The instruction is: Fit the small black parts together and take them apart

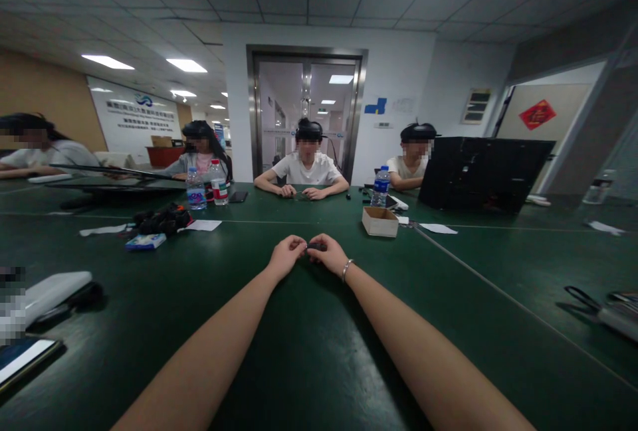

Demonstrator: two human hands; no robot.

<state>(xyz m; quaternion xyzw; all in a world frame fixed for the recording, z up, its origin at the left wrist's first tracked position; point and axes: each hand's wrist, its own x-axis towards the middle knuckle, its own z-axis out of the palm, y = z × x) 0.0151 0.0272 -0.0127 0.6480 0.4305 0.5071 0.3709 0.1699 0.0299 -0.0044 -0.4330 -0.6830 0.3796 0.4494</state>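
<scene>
Both my arms reach out over the green table (pixel 239 364), and the hands meet at its middle. A small dark object (pixel 316 246) sits in the closed fingers of my right hand (pixel 329 257); its kind is too small to make out. My left hand (pixel 286 258) is pinched at the left end of that object, fingertips almost touching those of the right. Whatever lies inside the left pinch is hidden. A silvery bracelet (pixel 347 270) circles my right wrist.
Ahead stand a small open cardboard box (pixel 379 224), a blue-labelled bottle (pixel 381 186) and a black monitor (pixel 483 172). To the left are two bottles (pixel 196 190), a dark heap (pixel 159 220), a tissue pack (pixel 145 242) and a phone (pixel 24 359). Several people sit around the table.
</scene>
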